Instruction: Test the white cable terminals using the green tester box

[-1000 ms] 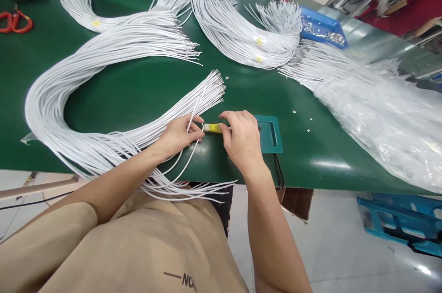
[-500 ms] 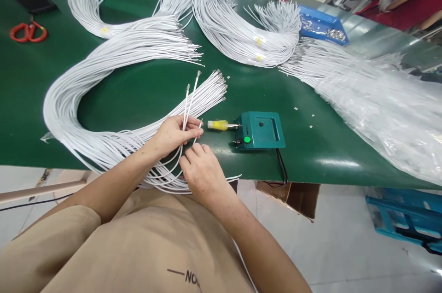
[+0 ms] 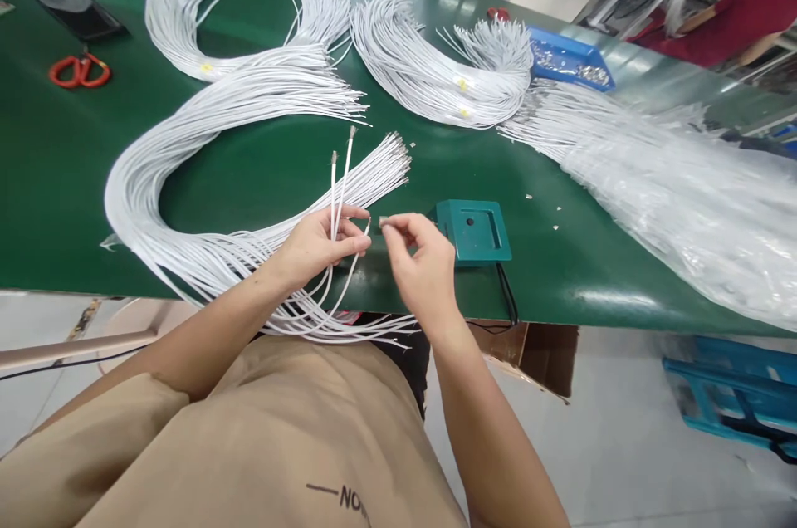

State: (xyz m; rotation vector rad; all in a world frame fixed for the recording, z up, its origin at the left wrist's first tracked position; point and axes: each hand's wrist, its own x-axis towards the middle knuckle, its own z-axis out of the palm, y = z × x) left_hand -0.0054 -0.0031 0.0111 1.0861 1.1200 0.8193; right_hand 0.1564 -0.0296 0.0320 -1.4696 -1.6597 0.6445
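My left hand [image 3: 333,239] is closed on several white wires [image 3: 336,200]. Two of them stand up past the fingers with metal ends, and a third shows a short bare end between thumb and fingers. Just to the right, my right hand [image 3: 423,258] pinches at the front of a small teal machine [image 3: 479,229], where its yellow-sleeved shaft sits. Only a pale end [image 3: 383,222] shows at the fingertips; the hand covers the rest of the shaft. A small gap separates the wire end from that pale end.
A big curved bundle of white wires [image 3: 134,179] lies on the green table [image 3: 274,167]. More bundles [image 3: 429,80], red-handled scissors [image 3: 80,71], a phone [image 3: 80,12] and a blue tray of small metal parts [image 3: 569,55] lie behind. Plastic-covered wires [image 3: 685,204] fill the right side.
My right hand has moved from the wires below my left hand up and right to the teal machine's front. My left hand still holds the wires. The view has shifted slightly.
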